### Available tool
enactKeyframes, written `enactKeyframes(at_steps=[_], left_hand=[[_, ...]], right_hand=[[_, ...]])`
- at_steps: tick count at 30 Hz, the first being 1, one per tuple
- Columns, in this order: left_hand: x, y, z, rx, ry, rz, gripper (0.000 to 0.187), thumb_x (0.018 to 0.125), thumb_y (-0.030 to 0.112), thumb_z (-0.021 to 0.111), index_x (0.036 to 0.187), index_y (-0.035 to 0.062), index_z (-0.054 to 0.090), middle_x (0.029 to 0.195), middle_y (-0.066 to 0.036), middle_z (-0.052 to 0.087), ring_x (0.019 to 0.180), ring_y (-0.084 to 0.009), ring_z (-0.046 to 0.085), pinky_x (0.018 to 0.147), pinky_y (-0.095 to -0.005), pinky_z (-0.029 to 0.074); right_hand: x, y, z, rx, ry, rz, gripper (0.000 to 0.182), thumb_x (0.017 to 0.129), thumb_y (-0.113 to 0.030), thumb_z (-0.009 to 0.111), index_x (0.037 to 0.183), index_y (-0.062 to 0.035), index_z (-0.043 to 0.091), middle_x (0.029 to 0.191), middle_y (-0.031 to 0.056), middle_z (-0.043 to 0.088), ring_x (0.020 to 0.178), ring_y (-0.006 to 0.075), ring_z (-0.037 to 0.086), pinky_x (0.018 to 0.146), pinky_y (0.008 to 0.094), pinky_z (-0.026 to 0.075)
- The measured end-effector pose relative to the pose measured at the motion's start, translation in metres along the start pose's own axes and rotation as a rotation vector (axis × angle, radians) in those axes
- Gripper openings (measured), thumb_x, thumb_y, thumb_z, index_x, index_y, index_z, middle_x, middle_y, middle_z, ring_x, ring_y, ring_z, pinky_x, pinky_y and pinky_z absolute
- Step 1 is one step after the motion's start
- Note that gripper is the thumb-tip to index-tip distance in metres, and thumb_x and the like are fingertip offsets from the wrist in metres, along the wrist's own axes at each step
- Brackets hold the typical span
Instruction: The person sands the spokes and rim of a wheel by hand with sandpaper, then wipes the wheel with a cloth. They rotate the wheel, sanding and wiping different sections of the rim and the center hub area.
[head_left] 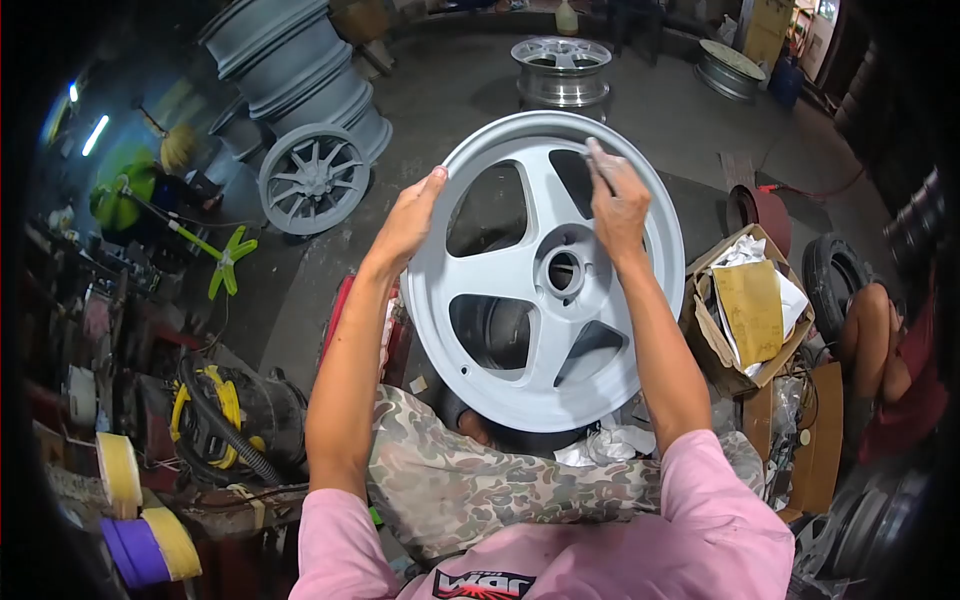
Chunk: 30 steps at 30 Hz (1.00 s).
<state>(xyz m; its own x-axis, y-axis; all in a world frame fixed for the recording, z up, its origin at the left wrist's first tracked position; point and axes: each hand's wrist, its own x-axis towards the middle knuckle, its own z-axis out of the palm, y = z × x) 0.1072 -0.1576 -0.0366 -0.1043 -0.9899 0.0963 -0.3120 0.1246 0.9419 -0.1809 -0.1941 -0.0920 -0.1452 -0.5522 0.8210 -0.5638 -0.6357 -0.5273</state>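
Note:
A large light-grey five-spoke wheel rim stands tilted in front of me, above my camouflage-clad legs. My left hand grips its upper left edge, with the thumb at the outer lip. Over the upper right spokes is my right hand, its fingers closed in a pinch beside the window between two spokes. What those fingers hold, if anything, is too small to make out. Through the lower openings of the rim a dark round shape shows.
Grey rims are stacked upper left; a polished rim stands ahead. A cardboard box with papers is right, near a tyre and a seated person. A vacuum and green fan are left.

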Motion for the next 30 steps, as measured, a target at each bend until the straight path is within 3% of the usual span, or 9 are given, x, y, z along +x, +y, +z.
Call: enactKeyframes(at_steps=[3, 9, 15, 17, 21, 23, 24, 26, 30], left_hand=[[-0.004, 0.004, 0.001, -0.057, 0.018, -0.008, 0.06, 0.11, 0.044, 0.042, 0.14, -0.0054, 0.057, 0.13, -0.014, 0.065, 0.122, -0.0193, 0.055, 0.109, -0.0325, 0.038], [-0.007, 0.008, 0.008, 0.003, 0.005, 0.078, 0.057, 0.11, 0.042, 0.041, 0.136, -0.0047, 0.059, 0.124, -0.013, 0.067, 0.118, -0.0182, 0.056, 0.107, -0.0321, 0.04], [-0.008, 0.013, 0.016, 0.09, 0.004, 0.111, 0.054, 0.11, 0.043, 0.041, 0.132, -0.0016, 0.062, 0.106, -0.009, 0.07, 0.104, -0.0163, 0.058, 0.098, -0.033, 0.044], [-0.008, 0.015, 0.019, 0.135, 0.03, 0.168, 0.054, 0.11, 0.042, 0.04, 0.129, -0.0024, 0.063, 0.101, -0.01, 0.069, 0.1, -0.0164, 0.058, 0.096, -0.0333, 0.045], [-0.008, 0.007, 0.021, 0.123, 0.095, 0.252, 0.051, 0.11, 0.04, 0.042, 0.126, -0.0023, 0.065, 0.094, -0.01, 0.067, 0.093, -0.0173, 0.057, 0.09, -0.0354, 0.047], [-0.01, 0.006, 0.018, 0.153, 0.047, 0.248, 0.048, 0.109, 0.038, 0.043, 0.127, -0.0022, 0.064, 0.083, -0.009, 0.063, 0.083, -0.0167, 0.056, 0.08, -0.0362, 0.047], [-0.01, 0.005, 0.019, 0.144, 0.062, 0.245, 0.048, 0.109, 0.038, 0.043, 0.127, -0.0022, 0.064, 0.083, -0.009, 0.063, 0.083, -0.0167, 0.056, 0.08, -0.0362, 0.047], [-0.009, 0.008, 0.025, 0.102, 0.01, 0.182, 0.05, 0.111, 0.038, 0.042, 0.13, -0.0039, 0.061, 0.1, -0.006, 0.067, 0.098, -0.0133, 0.054, 0.094, -0.0322, 0.045], [-0.017, 0.016, 0.03, 0.129, 0.034, 0.223, 0.049, 0.111, 0.036, 0.042, 0.129, -0.0042, 0.062, 0.093, -0.007, 0.065, 0.093, -0.0135, 0.054, 0.09, -0.0322, 0.046]], right_hand=[[-0.039, 0.009, 0.023, 0.061, -0.198, -0.016, 0.03, 0.089, -0.003, 0.071, 0.119, -0.0018, 0.073, 0.116, 0.018, 0.071, 0.108, 0.0347, 0.068, 0.091, 0.04, 0.054], [-0.021, 0.004, 0.039, -0.146, -0.163, -0.155, 0.026, 0.095, -0.015, 0.067, 0.119, -0.0047, 0.072, 0.12, 0.0115, 0.067, 0.12, 0.0332, 0.058, 0.098, 0.0443, 0.046], [0.027, -0.005, -0.014, -0.289, -0.613, -0.716, 0.025, 0.092, -0.022, 0.065, 0.113, -0.0104, 0.074, 0.123, 0.0039, 0.066, 0.128, 0.0261, 0.053, 0.105, 0.0443, 0.04], [0.033, -0.01, -0.027, -0.381, -0.953, -0.968, 0.033, 0.087, -0.022, 0.066, 0.119, -0.0155, 0.072, 0.131, 0.0015, 0.063, 0.132, 0.0245, 0.05, 0.108, 0.0471, 0.038], [0.046, -0.016, 0.001, -0.597, -0.836, -0.891, 0.023, 0.088, -0.024, 0.067, 0.108, -0.0169, 0.076, 0.132, -0.0001, 0.062, 0.136, 0.023, 0.046, 0.11, 0.0464, 0.036], [0.018, -0.033, -0.014, -0.529, -1.031, -0.789, 0.02, 0.089, -0.024, 0.068, 0.105, -0.0163, 0.077, 0.132, 0.0002, 0.063, 0.135, 0.0237, 0.047, 0.106, 0.0448, 0.039], [0.0, -0.025, -0.017, -0.381, -0.938, -0.749, 0.022, 0.091, -0.023, 0.062, 0.108, -0.0185, 0.075, 0.13, 0.0024, 0.061, 0.134, 0.0243, 0.046, 0.102, 0.0441, 0.043], [0.02, -0.014, -0.017, -0.409, -0.966, -0.847, 0.022, 0.091, -0.023, 0.062, 0.109, -0.0186, 0.075, 0.132, 0.0024, 0.061, 0.135, 0.0249, 0.045, 0.101, 0.0424, 0.044], [0.067, -0.01, -0.008, -0.551, -0.95, -1.023, 0.026, 0.092, -0.022, 0.062, 0.114, -0.0152, 0.072, 0.137, 0.0024, 0.059, 0.137, 0.0261, 0.044, 0.107, 0.0408, 0.04]])
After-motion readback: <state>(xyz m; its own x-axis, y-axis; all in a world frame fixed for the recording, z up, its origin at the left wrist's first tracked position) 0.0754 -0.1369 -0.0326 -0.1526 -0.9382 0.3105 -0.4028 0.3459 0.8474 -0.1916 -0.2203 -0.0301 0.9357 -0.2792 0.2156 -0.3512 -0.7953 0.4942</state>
